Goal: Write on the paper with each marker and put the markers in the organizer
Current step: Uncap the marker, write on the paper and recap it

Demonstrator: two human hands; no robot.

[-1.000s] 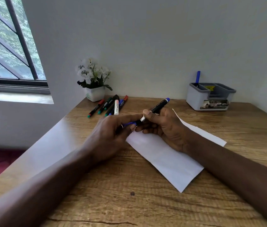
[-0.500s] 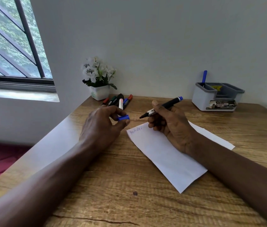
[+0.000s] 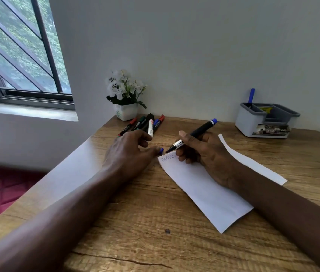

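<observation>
Right, paper (image 3: 204, 189) lies angled on desk (image 3: 155, 242), faint blue writing at its top corner. R hand (image 3: 200, 152) rests on it, gripping uncapped blue marker (image 3: 193, 134), tip just above that writing. L hand (image 3: 129, 152) beside paper's corner, pinching blue cap (image 3: 161, 150). Further back: spare markers (image 3: 145, 124) near flower pot (image 3: 126, 111); organizer (image 3: 253, 122) far right w/ one blue pen (image 3: 251, 96).

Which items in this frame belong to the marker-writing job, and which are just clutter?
Job: uncapped marker in right hand; blue cap in left hand; paper; spare markers; organizer.
Bystanders: flower pot; window.
</observation>
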